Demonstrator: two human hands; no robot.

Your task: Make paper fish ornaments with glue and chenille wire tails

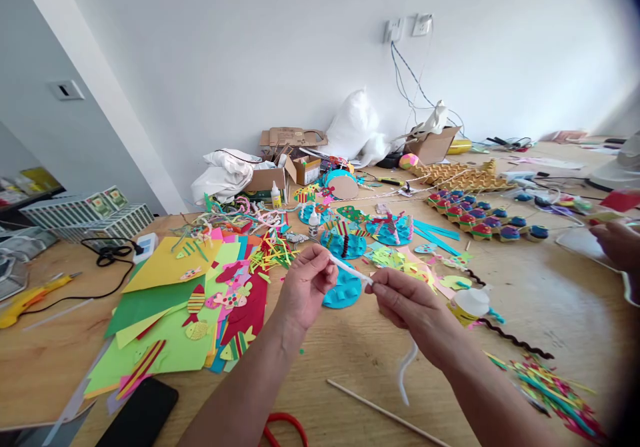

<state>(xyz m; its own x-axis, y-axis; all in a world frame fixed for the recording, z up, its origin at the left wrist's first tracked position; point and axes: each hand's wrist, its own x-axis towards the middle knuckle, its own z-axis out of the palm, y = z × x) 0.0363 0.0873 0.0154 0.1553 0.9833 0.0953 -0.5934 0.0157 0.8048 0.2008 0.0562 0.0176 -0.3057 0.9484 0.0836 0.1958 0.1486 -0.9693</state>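
Between my two hands a white pipe cleaner [351,269] is stretched over the table. My left hand [311,280] pinches its left end between thumb and fingers. My right hand [400,295] grips it farther along, and a loose white length hangs below that hand. Just beneath the stretched part lies a round blue piece [342,291] with small raised bits. A thin wooden stick [383,410] lies on the table in front of my hands, near the red handles [286,423] at the bottom edge.
Coloured paper [165,310] with paper fish covers the left, beside a black phone [139,415]. Decorated blue discs [345,241], a white glue bottle [313,222] and painted egg cartons [480,219] stand behind. Another person's hand [619,243] shows at right.
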